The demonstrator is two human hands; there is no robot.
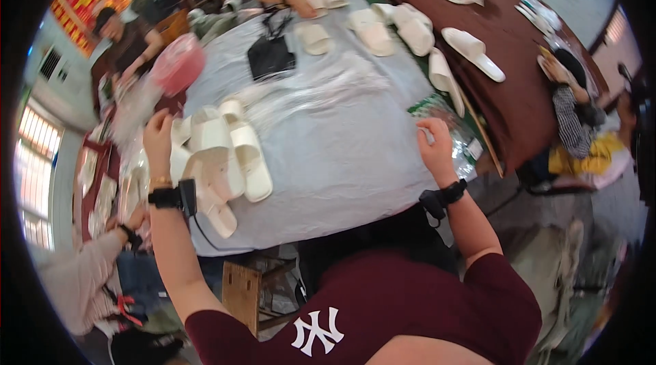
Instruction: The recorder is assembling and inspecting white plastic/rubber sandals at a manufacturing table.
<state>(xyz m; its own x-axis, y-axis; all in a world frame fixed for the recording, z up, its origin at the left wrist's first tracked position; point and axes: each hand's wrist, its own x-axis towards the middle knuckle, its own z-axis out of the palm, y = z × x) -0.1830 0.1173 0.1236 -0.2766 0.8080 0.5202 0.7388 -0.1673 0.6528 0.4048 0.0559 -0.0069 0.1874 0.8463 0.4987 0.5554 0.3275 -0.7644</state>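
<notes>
Left hand pinches a clear plastic bag at the table's left edge, just beside the heap of white slide sandals. Right hand, fingers loosely curled, rests on clear plastic packaging at the grey table cover's right edge. Slick film could slip loose, and the near sandals overhanging the edge might tumble off.
</notes>
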